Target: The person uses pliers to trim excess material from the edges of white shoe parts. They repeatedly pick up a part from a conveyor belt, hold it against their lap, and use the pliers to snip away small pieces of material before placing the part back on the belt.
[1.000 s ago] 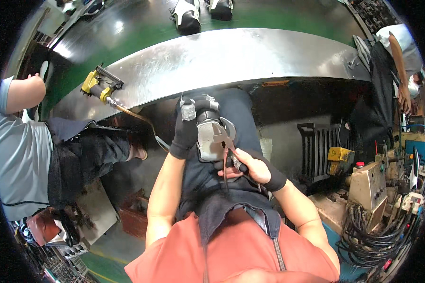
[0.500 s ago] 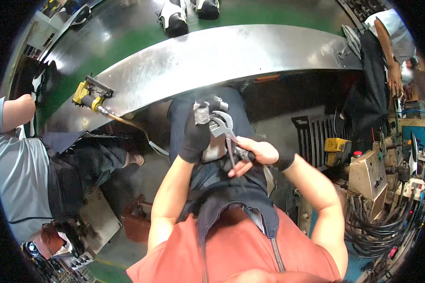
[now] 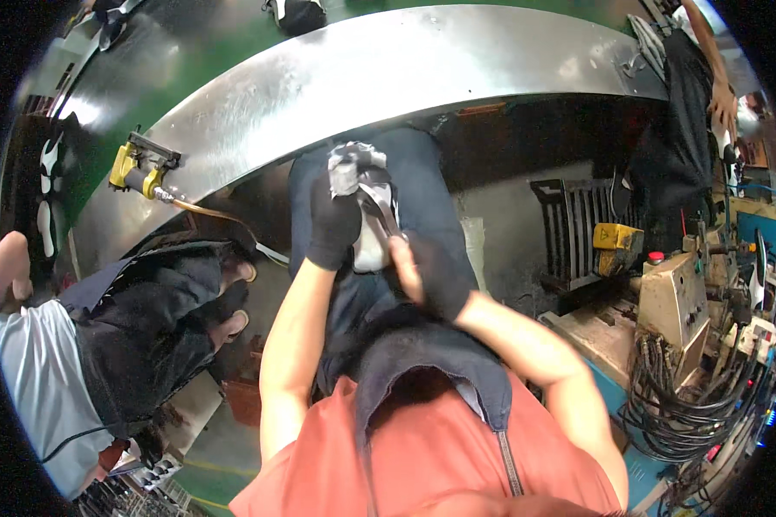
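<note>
My left hand [image 3: 336,215], in a black glove with silver tape round the fingers, is closed round a white and dark shoe [image 3: 371,248] above my lap. The hand covers much of the shoe. My right hand [image 3: 431,274], in a black fingerless glove, is wrapped round a pair of metal pincers [image 3: 381,205]. Their head lies against the shoe beside my taped fingers. Motion blurs the pincers, and their handles are mostly inside my right hand.
A yellow staple gun [image 3: 138,168] with an air hose lies on the metal bench edge [image 3: 336,65] ahead. A dark shoe [image 3: 299,15] stands beyond. One co-worker [image 3: 34,353] sits at left; another's hand [image 3: 722,108] shows at right. A control box [image 3: 674,289] and coiled cables [image 3: 677,396] stand right.
The pincers, loosely held with handles spread before, have swung up to the shoe, and my right hand has closed round them. The view has shifted, and the left co-worker sits lower in it.
</note>
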Available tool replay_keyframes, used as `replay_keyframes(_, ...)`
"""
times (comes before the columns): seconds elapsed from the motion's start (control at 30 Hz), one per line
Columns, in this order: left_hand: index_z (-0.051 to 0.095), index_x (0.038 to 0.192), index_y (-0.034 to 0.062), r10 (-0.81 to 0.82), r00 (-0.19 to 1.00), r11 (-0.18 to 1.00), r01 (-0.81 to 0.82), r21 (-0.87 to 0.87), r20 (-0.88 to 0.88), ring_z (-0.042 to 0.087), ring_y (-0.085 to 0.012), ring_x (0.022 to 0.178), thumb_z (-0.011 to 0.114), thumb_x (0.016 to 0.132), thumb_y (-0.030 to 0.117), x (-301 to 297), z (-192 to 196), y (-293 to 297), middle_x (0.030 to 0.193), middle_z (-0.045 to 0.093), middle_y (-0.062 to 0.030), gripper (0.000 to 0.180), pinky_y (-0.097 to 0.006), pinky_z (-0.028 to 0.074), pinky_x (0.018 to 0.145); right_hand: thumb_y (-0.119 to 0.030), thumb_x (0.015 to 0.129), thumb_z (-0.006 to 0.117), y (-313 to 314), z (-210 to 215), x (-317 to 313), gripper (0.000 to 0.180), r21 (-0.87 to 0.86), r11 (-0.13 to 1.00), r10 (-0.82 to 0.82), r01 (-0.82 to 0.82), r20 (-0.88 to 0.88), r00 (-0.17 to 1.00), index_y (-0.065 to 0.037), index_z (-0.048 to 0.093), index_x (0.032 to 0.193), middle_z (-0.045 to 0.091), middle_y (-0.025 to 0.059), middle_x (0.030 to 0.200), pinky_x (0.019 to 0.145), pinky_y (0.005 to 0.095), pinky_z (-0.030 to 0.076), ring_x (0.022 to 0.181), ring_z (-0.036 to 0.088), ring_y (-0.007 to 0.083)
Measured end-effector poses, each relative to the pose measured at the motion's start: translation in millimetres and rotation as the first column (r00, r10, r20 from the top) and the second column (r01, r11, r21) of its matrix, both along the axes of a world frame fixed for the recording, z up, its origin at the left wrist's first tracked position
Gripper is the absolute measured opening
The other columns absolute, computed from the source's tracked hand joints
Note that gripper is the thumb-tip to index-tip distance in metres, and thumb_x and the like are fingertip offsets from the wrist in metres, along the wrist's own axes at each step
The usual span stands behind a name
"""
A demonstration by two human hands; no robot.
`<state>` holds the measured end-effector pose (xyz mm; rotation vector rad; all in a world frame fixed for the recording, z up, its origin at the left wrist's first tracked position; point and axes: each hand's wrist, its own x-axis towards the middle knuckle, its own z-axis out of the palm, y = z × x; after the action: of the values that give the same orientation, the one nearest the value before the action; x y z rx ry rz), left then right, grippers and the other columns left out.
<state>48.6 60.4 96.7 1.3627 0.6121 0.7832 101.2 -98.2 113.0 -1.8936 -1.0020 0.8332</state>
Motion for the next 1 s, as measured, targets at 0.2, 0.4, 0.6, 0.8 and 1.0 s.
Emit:
replay_keyframes(0.2,0.065,0.09,0.0012,-0.055,0.998,0.958,0.051,0.281,0.007,0.06,-0.0218,0.09,0.049,0.084,0.015,-5.2,8.5,-3.1,0.092,0.065,-0.0107,0.022,-0.034,0.043,0.089,-0.028,0.097,0.043,-22.3,-11.1,7.7,0.032,0.024,0.997,0.077,-0.074,-0.2,0.977,0.0,0.055,0.087,0.051,0.0046,0.071,0.065,0.0316,0.041,0.067,0.047,0.0152)
replay_keyframes(0.4,0.064,0.093,0.0003,-0.053,0.996,0.917,0.075,0.393,-0.067,0.057,-0.0176,0.096,0.039,0.095,0.03,-8.1,16.5,-14.0,0.093,0.065,-0.0088,0.039,-0.033,0.039,0.095,-0.044,0.097,0.038,-9.1,41.0,39.8,0.048,-0.23,0.95,-0.087,-0.211,-0.843,0.531,-0.003,0.061,0.088,0.062,0.004,0.08,0.074,0.0267,0.047,0.078,0.06,0.0121)
replay_keyframes(0.6,0.059,0.106,0.0008,-0.032,0.999,0.999,0.03,0.035,0.042,0.056,-0.0179,0.098,0.036,0.098,0.032,-15.0,0.3,-17.7,0.098,0.064,-0.0094,0.04,-0.032,0.04,0.093,-0.029,0.097,0.043,-12.8,2.0,4.5,0.035,0.015,0.993,0.119,-0.118,-0.098,0.988,0.001,0.056,0.084,0.056,0.0134,0.065,0.056,0.0354,0.043,0.057,0.056,0.0212)
replay_keyframes(0.8,0.054,0.115,0.0025,-0.142,0.987,0.988,0.137,0.067,0.076,0.057,-0.0189,0.101,0.039,0.097,0.035,-23.5,-30.3,7.4,0.101,0.064,-0.0107,0.04,-0.034,0.042,0.093,-0.022,0.096,0.042,10.4,-52.2,-30.0,0.029,0.253,0.966,-0.038,0.06,-0.091,0.995,0.001,0.057,0.086,0.058,0.0195,0.073,0.062,0.0375,0.044,0.065,0.057,0.0312)
replay_keyframes(1.0,0.066,0.094,0.0019,-0.009,1.0,0.981,0.005,0.192,0.022,0.058,-0.0185,0.097,0.035,0.098,0.028,-22.9,2.7,-11.5,0.097,0.066,-0.009,0.041,-0.034,0.041,0.093,-0.031,0.098,0.04,-9.9,-13.8,9.7,0.037,0.076,0.985,0.168,-0.154,-0.224,0.96,0.0,0.057,0.085,0.059,-0.0008,0.073,0.062,0.029,0.043,0.068,0.053,0.011)
